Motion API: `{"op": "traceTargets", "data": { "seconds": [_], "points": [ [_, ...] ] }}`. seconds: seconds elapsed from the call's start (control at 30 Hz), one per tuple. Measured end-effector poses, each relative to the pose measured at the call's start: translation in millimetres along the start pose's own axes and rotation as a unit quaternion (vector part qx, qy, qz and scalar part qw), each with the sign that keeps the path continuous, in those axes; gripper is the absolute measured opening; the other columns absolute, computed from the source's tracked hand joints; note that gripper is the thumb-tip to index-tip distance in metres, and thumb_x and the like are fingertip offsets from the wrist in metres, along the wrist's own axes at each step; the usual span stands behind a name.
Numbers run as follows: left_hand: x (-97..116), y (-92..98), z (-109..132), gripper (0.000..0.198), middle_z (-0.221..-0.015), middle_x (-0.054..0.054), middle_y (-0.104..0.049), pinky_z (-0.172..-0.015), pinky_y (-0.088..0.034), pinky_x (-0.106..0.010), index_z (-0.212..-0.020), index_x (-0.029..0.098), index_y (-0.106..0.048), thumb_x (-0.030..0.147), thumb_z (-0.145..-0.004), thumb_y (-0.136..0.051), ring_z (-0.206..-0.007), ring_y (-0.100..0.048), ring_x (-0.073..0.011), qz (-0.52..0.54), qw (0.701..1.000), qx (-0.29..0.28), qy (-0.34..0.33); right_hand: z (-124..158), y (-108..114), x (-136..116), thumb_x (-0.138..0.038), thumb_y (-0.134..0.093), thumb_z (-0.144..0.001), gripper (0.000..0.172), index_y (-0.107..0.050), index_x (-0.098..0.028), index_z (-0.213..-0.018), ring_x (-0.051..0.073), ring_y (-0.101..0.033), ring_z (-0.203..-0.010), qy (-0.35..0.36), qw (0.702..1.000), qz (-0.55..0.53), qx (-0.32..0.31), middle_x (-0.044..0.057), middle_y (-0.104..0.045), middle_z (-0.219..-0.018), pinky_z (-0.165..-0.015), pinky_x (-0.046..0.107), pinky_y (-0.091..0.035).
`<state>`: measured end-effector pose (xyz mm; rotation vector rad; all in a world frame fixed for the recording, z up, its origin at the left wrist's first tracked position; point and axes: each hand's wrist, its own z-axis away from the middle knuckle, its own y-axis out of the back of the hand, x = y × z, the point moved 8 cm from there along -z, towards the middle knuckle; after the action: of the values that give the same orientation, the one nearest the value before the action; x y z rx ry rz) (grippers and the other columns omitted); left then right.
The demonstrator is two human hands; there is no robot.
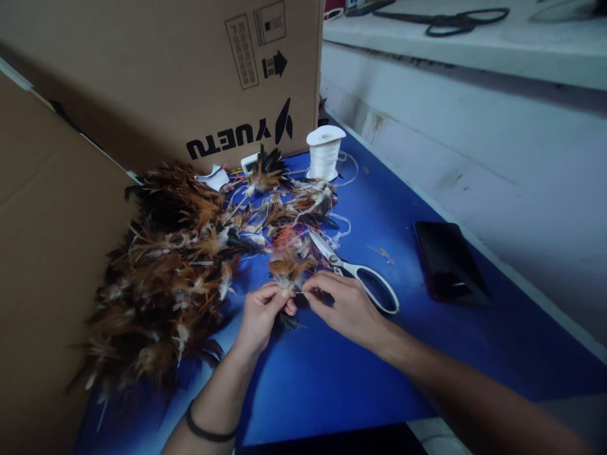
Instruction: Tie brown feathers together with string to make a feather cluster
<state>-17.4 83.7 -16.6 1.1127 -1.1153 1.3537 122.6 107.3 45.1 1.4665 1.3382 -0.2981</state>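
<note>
My left hand (263,314) pinches the base of a small bunch of brown feathers (287,270) over the blue table (379,208). My right hand (345,308) meets it from the right, fingers pinched at the same spot on the bunch's stem. A big heap of brown, black and white feathers (165,272) lies to the left of my hands. White-handled scissors (355,272) lie just behind my right hand. A spool of white thread (324,152) stands farther back, with loose thread trailing among the feathers.
A large cardboard box (190,69) stands behind the feathers and another cardboard panel (42,253) walls the left side. A dark phone (450,262) lies at the right near the table edge. A white wall and ledge (474,95) run along the right.
</note>
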Motion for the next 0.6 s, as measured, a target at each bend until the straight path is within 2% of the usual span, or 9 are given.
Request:
{"op": "traceTargets", "data": {
  "seconds": [0.2, 0.33, 0.47, 0.6],
  "points": [
    [17, -3.5, 1, 0.033, -0.061, -0.003, -0.059, -0.063, -0.044, -0.026, -0.058, 0.018, -0.067, 0.034, -0.083, -0.055, -0.063, -0.056, -0.0154, -0.171, 0.982, -0.007, -0.085, 4, 0, -11, -0.010, -0.049, -0.084, 0.014, -0.060, -0.019, -0.082, 0.013, -0.060, -0.069, 0.063, 0.998, 0.021, 0.021, 0.002, -0.064, -0.076, -0.067, 0.026, -0.050],
    [26, -4.2, 6, 0.031, -0.063, -0.004, -0.063, -0.065, -0.044, -0.027, -0.056, 0.019, -0.066, 0.029, -0.083, -0.054, -0.065, -0.059, -0.0168, -0.242, 0.962, 0.020, -0.126, 11, -8, -20, -0.010, -0.045, -0.088, 0.018, -0.062, -0.017, -0.087, 0.016, -0.061, -0.078, 0.135, 0.988, 0.078, -0.001, 0.006, -0.065, -0.081, -0.076, 0.031, -0.051],
    [30, -7.8, 12, 0.022, -0.079, -0.006, -0.068, -0.068, -0.046, -0.027, -0.065, 0.019, -0.069, 0.021, -0.082, -0.054, -0.073, -0.062, -0.0177, -0.298, 0.938, 0.027, -0.177, 17, -19, -31, -0.009, -0.041, -0.090, 0.022, -0.063, -0.014, -0.094, 0.019, -0.061, -0.086, 0.198, 0.970, 0.136, -0.045, 0.009, -0.066, -0.085, -0.081, 0.035, -0.051],
    [31, -17.2, 17, 0.019, -0.084, -0.007, -0.068, -0.071, -0.049, -0.027, -0.076, 0.017, -0.067, 0.010, -0.081, -0.050, -0.078, -0.063, -0.0169, -0.339, 0.910, -0.002, -0.240, 18, -24, -33, -0.010, -0.039, -0.091, 0.025, -0.062, -0.013, -0.101, 0.019, -0.060, -0.087, 0.210, 0.965, 0.150, -0.052, 0.009, -0.065, -0.086, -0.080, 0.035, -0.051]
  ]
}}
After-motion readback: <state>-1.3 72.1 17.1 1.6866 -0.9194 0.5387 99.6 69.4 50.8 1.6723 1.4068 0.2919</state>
